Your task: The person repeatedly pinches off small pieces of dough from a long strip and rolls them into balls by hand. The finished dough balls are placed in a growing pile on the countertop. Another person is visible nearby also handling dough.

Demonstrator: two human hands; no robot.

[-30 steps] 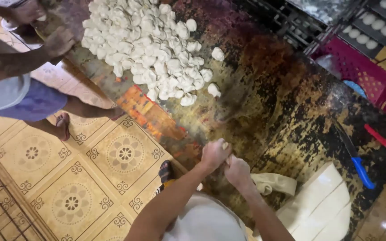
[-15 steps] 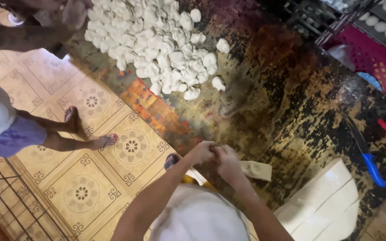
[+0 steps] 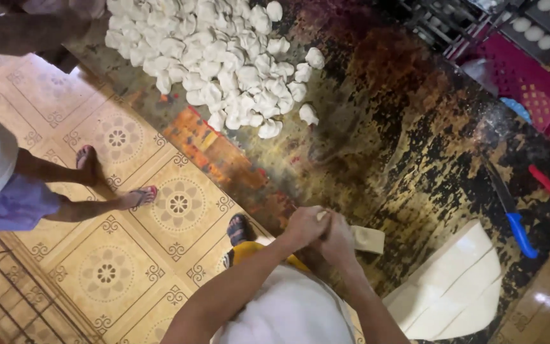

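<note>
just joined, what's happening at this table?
A person presses the left hand and right hand together over a small piece of dough, mostly hidden, at the edge of the worn table. A strip of dough lies beside them, a scored dough slab nearby. A pile of shaped dough pieces sits further along. Another person stands on the tiled floor.

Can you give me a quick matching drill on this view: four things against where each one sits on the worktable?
Things:
1. heap of white dough pieces
2. blue-handled knife
3. flat sheet of dough
4. small dough block

Places:
A. right beside the person's joined hands
B. lower right corner of the table
C. far end of the table, top of the view
D. right side, near the red-handled tool

Pairs: 1-C, 2-D, 3-B, 4-A
</note>
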